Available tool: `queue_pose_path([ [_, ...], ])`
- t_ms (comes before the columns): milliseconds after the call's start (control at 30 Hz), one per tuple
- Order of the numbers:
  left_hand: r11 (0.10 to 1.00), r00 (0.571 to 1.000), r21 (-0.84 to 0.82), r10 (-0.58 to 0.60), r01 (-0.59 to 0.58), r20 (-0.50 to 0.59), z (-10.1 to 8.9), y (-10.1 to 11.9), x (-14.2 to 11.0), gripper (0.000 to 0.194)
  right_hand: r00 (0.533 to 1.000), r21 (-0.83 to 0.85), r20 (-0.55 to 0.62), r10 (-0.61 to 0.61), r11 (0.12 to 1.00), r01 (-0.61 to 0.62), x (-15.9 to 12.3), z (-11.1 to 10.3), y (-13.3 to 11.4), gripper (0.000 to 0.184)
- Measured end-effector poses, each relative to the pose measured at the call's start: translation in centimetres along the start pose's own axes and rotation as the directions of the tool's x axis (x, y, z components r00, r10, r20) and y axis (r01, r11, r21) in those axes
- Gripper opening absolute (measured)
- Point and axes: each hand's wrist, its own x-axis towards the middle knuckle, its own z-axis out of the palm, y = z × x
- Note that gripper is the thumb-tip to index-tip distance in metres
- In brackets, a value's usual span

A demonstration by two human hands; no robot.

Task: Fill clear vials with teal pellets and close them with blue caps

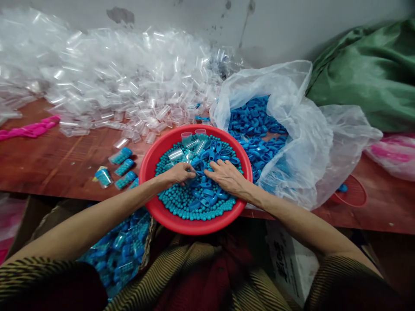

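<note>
A red plastic basin (149,153) on the table edge holds small turquoise beads (175,203), blue scoop-shaped plastic caps (207,199) and a few clear plastic cups (175,154). Over the middle of the basin, my left hand (180,173) is closed in a pinch. What lies between its fingers is too small and hidden to name. My right hand (227,177) is just to the right, back upward, its fingers curled down at the blue caps. Its fingertips reach towards the left hand, and whatever they grip is hidden.
Clear cups (129,82) form a large heap along the wall. A clear bag (301,142) spills blue caps (256,129) at right. Filled capped cups (125,167) lie left of the basin, with more in a box (125,246) below. A red basket (352,192) stands at right.
</note>
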Motion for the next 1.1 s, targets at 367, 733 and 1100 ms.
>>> queue_pose_path([
  [367, 0.967, 0.959, 0.245, 0.129, -0.066, -0.251, 0.7, -0.9, -0.4, 0.031, 0.994, 0.037, 0.068, 0.086, 0.995, -0.089, -0.2, 1.3, 0.1, 0.024],
  [733, 0.113, 0.848, 0.886, 0.367, -0.45, 0.383, -1.1, -1.1, -2.8, 0.039, 0.995, 0.161, 0.045, 0.087, 0.982, -0.093, 0.1, 1.3, 0.0, 0.025],
  [1100, 0.827, 0.995, 0.555, 0.099, -0.089, 0.013, -0.4, -1.4, -0.9, 0.02, 0.976, 0.383, 0.022, 0.215, 0.9, -0.207, 0.3, 1.2, 0.7, 0.024],
])
